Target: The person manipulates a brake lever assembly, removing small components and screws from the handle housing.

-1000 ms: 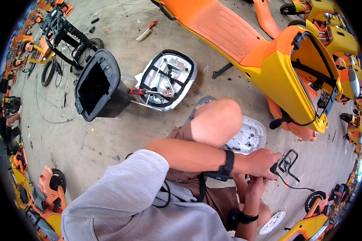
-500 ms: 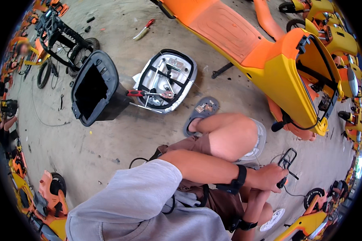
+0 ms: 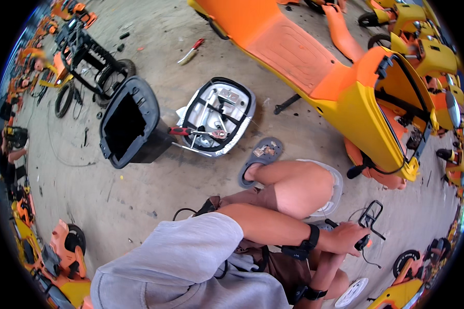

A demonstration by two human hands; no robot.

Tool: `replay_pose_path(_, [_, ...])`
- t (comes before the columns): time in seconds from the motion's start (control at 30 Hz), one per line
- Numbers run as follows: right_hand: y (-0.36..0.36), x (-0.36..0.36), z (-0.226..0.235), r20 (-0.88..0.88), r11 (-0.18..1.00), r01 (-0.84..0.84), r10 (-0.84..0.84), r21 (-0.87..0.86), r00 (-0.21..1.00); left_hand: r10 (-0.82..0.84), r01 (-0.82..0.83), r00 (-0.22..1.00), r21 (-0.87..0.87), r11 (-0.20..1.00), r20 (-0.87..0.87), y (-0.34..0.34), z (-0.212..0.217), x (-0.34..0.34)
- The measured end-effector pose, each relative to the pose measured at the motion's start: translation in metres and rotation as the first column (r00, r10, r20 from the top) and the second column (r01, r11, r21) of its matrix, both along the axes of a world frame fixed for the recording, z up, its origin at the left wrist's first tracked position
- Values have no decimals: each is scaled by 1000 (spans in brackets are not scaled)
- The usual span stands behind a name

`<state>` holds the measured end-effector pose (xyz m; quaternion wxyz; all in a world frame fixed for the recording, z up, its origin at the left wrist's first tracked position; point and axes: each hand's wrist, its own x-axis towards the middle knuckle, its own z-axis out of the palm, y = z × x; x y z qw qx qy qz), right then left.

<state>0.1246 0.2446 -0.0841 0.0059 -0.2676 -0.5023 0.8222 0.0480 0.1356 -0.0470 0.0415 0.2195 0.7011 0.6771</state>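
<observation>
My left hand [image 3: 348, 238] is closed around a black part with a small orange spot and a thin cable [image 3: 365, 244]. A short black rod sticks out on the hand's other side; whether it belongs to the same part I cannot tell. Just below, my right hand [image 3: 331, 260] is at the left wrist, its fingers mostly hidden behind the left hand. Beyond the left hand is a black bracket-like loop frame [image 3: 371, 214]. My bent knee is next to a pale plastic cover [image 3: 336, 193] on the floor.
An orange-and-yellow scooter body [image 3: 314, 72] spans the upper right. A black bin-like box [image 3: 131, 123] stands beside a white tray [image 3: 232, 148] with a red-handled ratchet [image 3: 198, 132]. Farther off lie a red-handled tool [image 3: 192, 50] and a black scooter frame [image 3: 87, 56]. Scooters line both sides.
The view has shifted, so the floor things sit slightly lower and to the right. The held part has turned in my left hand, and the black rod now shows above it.
</observation>
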Motion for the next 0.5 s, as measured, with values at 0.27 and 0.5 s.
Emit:
replay_pose_path(0.27, [-33, -24, 33, -138, 995, 57, -68, -80, 988, -364, 334, 916, 184, 924, 168, -30, 27, -31])
replay_pose_path(0.5, [-34, -32, 25, -203, 962, -70, 16, -263, 979, -224, 228, 969, 30, 973, -100, -48, 46, -28])
